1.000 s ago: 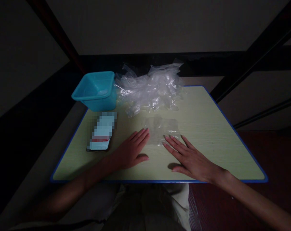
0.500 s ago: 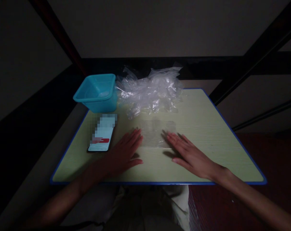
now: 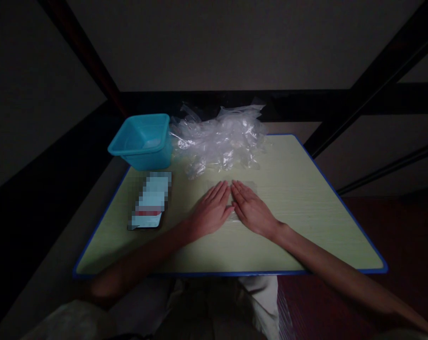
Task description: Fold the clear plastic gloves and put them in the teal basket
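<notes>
A small clear plastic bag [image 3: 250, 187] lies flat on the pale table [image 3: 306, 226], mostly covered by my two hands. My left hand [image 3: 212, 210] rests palm down on its left part, fingers stretched out and pointing away from me. On the right part lies my right hand [image 3: 252, 208], also flat, its fingers straight. The fingertips and thumbs of both hands almost meet over the bag's middle. Beyond them sits a loose heap of crumpled clear plastic bags [image 3: 221, 139].
A turquoise plastic basket [image 3: 139, 152] stands at the table's back left corner. In front of it lies a phone [image 3: 152, 198] with its screen lit and partly blurred. A blue edging [image 3: 214, 274] runs round the table. Dark walls and slanting bars surround it.
Both hands have moved inward from the sides of the flat bag and now lie on it, close together. The heap, basket and phone stay where they were on the table.
</notes>
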A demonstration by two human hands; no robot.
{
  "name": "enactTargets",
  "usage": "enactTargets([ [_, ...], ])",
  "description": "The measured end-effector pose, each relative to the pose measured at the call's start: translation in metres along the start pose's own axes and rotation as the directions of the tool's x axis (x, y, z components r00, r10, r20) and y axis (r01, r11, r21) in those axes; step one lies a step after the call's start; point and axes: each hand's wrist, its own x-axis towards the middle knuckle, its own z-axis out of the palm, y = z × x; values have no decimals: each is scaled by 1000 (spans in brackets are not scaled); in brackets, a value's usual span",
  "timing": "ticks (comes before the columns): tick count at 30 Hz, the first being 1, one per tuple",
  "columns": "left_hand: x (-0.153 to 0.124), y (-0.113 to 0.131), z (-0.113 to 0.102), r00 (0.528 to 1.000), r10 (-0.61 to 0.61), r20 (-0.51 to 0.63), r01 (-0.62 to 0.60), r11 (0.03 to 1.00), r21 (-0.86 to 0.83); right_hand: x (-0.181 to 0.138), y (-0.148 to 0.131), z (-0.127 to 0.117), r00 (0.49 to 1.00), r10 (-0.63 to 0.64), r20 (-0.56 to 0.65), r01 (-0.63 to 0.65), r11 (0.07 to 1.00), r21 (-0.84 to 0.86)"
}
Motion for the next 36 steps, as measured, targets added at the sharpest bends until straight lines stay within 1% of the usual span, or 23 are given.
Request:
enactTargets([
  [7,-6,2,-3,997,-77,23,76,996,43,-2,-1,-1,998,41,48,-36,995,-97],
  [13,-11,4,0,992,-124,-37,126,991,54,-5,-1,-2,996,89,30,-83,983,-161],
  [16,-13,5,0,989,-144,-43,147,988,56,-6,-1,-3,993,116,18,-110,977,-184],
  [20,-13,6,1,985,-167,-38,169,984,52,-7,1,-2,986,165,-8,-164,972,-168],
  [23,-11,6,2,984,-176,-31,176,984,24,-9,7,-1,986,167,-18,-168,983,-70],
  [24,-11,5,2,984,-175,-31,175,985,3,-11,9,-3,988,150,-27,-150,989,-6],
  [26,-11,1,-1,987,-158,-39,155,985,-71,-16,16,-9,992,99,-84,-85,985,150],
  [28,-15,-7,-6,992,-109,-61,95,977,-191,-23,23,-20,984,41,-171,7,961,275],
  [29,-18,-12,-11,994,-75,-75,53,964,-261,-27,25,-27,981,4,-194,55,953,298],
  [30,-21,-17,-15,995,-36,-91,4,944,-329,-31,28,-35,980,-50,-191,106,949,296],
  [32,-28,-29,-25,995,19,-98,-61,896,-440,-37,29,-50,975,-184,-126,209,953,220],
  [34,-35,-38,-34,994,2,-113,-56,878,-475,-40,28,-61,956,-292,-28,293,949,116],
  [36,-41,-43,-39,992,-19,-121,-41,879,-475,-40,24,-67,934,-351,66,350,936,19],
])
